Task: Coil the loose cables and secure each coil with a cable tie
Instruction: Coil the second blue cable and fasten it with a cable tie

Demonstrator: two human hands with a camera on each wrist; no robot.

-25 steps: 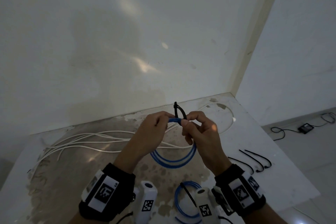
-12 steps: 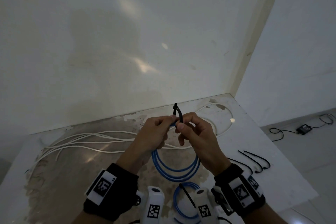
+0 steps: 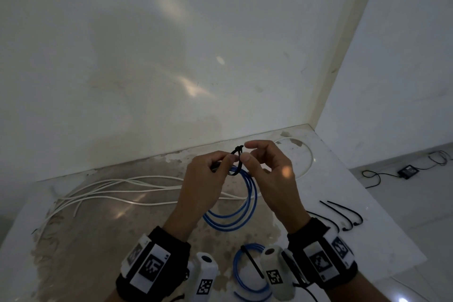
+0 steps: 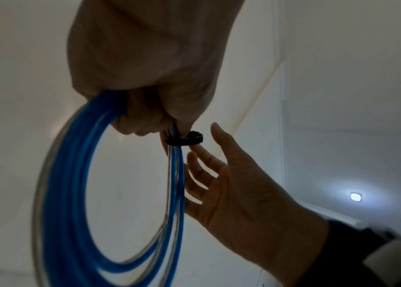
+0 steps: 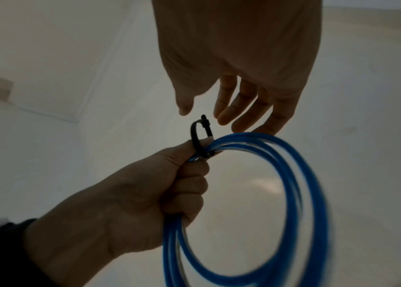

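A white table [image 3: 362,206] with a worn, brownish stained patch across its middle stands against the wall, its far right corner at the room's corner. Loose white cables [image 3: 117,186] run from the left edge toward the middle, and one white strand [image 3: 309,154] loops round by the far right corner. Three loose black cable ties [image 3: 343,216] lie side by side near the right edge. At the near edge lies a blue coil [image 3: 247,277] with a black tie [image 3: 252,262] across it.
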